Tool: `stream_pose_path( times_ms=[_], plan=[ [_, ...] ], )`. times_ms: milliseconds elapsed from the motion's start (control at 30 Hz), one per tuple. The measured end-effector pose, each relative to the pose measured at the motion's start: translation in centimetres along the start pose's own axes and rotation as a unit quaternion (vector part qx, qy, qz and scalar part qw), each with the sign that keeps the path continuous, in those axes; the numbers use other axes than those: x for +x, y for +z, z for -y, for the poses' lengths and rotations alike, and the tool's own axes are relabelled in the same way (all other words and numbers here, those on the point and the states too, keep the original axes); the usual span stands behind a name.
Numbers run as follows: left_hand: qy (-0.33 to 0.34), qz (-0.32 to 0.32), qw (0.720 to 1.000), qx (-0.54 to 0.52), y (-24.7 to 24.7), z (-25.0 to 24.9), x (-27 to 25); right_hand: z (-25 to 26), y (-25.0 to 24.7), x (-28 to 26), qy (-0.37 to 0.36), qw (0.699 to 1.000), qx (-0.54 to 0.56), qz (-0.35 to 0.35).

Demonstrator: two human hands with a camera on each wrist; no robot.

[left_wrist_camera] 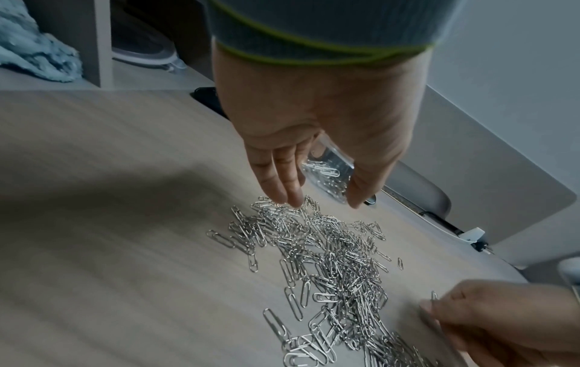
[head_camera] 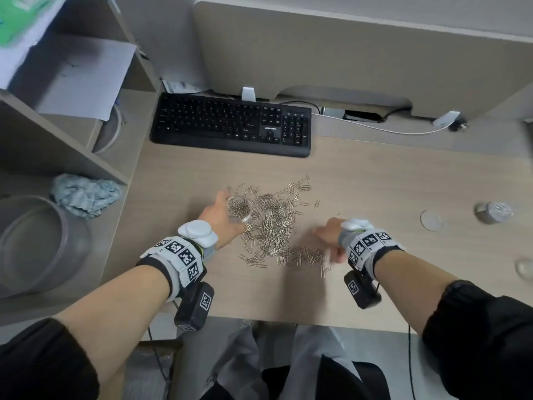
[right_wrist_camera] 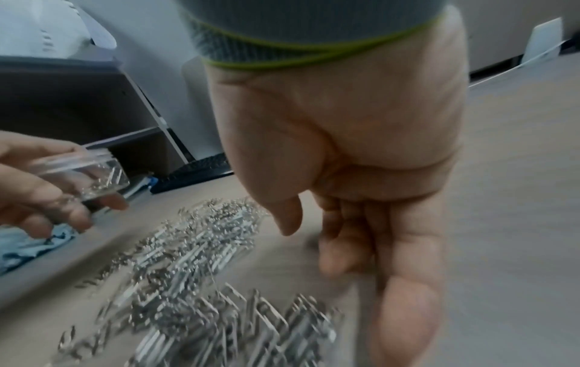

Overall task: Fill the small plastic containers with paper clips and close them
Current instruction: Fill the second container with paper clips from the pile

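Fingers of the left hand [head_camera: 221, 218] are curling round a small clear round plastic container [head_camera: 240, 209], partly filled with silver paper clips and tilted above the far-left edge of the loose pile of silver metal paper clips [head_camera: 275, 226] that is lying spread on the pale wood-grain counter [head_camera: 375, 186]. The right hand [head_camera: 328, 236] is hovering low at the pile's near-right edge, its fingers [right_wrist_camera: 332, 253] bent downward and close together; whether they are pinching a clip is unclear through the blur. Well to the right, a second small clear container [head_camera: 493, 212] holding clips is standing on the counter, with a round clear lid [head_camera: 431, 220] lying flat beside it. A black keyboard [head_camera: 233, 125] is sitting behind the pile.
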State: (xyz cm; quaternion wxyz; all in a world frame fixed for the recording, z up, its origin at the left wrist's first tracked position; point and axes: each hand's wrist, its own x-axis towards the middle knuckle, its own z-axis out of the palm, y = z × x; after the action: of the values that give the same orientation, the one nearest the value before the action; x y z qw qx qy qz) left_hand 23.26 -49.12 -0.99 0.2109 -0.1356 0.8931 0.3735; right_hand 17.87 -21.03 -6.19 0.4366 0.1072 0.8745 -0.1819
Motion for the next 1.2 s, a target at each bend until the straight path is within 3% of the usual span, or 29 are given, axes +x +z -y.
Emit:
stream_pose_path(
  times_ms=[167,267,333,400,467,567,667,733,800,933,1200],
  plan=[
    [0.016,0.010,1.000,-0.004,0.3,-0.3,-0.2,0.2,2.6,-0.1,0.036,0.991,0.106,0.068],
    [0.006,0.009,1.000,0.001,0.6,-0.2,0.0,2.8,3.3,-0.4,0.020,0.974,0.219,0.056],
    [0.000,0.006,1.000,0.005,0.7,-0.1,0.1,4.1,3.0,-0.7,0.002,0.970,0.239,0.041],
    [0.000,0.006,1.000,0.009,0.6,-0.1,0.1,4.4,2.9,-0.6,-0.033,0.984,0.173,0.029],
    [0.003,0.008,1.000,0.013,0.4,0.0,0.0,4.4,2.5,-1.0,-0.081,0.997,0.002,-0.010],
    [0.004,0.005,1.000,0.016,0.3,0.3,0.0,3.6,2.4,-2.2,-0.134,0.964,-0.227,-0.043],
    [0.004,-0.001,1.000,0.023,0.2,0.7,-0.1,3.6,4.1,-3.6,-0.172,0.929,-0.329,-0.004],
    [0.000,0.000,1.000,0.026,0.2,1.0,-0.2,4.1,5.4,-3.4,-0.199,0.899,-0.390,-0.017],
    [-0.005,0.002,1.000,0.026,0.2,1.3,-0.2,4.8,5.7,-2.4,-0.225,0.881,-0.411,-0.060],
    [-0.009,-0.006,1.000,0.026,0.0,2.0,-0.1,6.5,4.6,-0.5,-0.231,0.876,-0.403,-0.125],
    [-0.019,-0.007,1.000,0.015,0.4,2.4,0.2,8.0,3.1,0.6,-0.238,0.907,-0.342,-0.069]
  ],
)
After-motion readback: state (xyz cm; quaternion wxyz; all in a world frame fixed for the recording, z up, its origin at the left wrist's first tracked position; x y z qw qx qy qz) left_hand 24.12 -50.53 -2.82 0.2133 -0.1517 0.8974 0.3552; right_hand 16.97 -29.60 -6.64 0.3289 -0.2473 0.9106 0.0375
